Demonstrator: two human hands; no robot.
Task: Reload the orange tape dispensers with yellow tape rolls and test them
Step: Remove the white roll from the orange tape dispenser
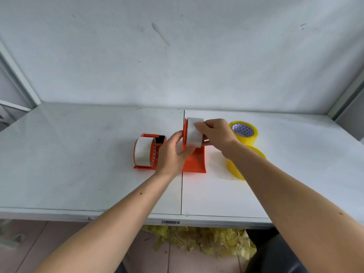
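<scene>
Two orange tape dispensers stand side by side mid-table. The left dispenser [145, 152] carries a whitish roll and nobody touches it. The right dispenser [194, 160] is steadied by my left hand [173, 152], which grips its left side. My right hand [215, 134] pinches the whitish roll [194, 133] sitting on that dispenser's upper part, fingers over the roll's top and right face. To the right lie two yellow tape rolls: one [244, 132] with a patterned purple core showing, the other [234, 168] partly hidden behind my right forearm.
The white table [78, 164] has a seam down its middle and a white wall close behind. Metal shelf posts [19, 75] flank both sides. Crumpled yellow tape scraps [206, 241] lie on the floor under the front edge.
</scene>
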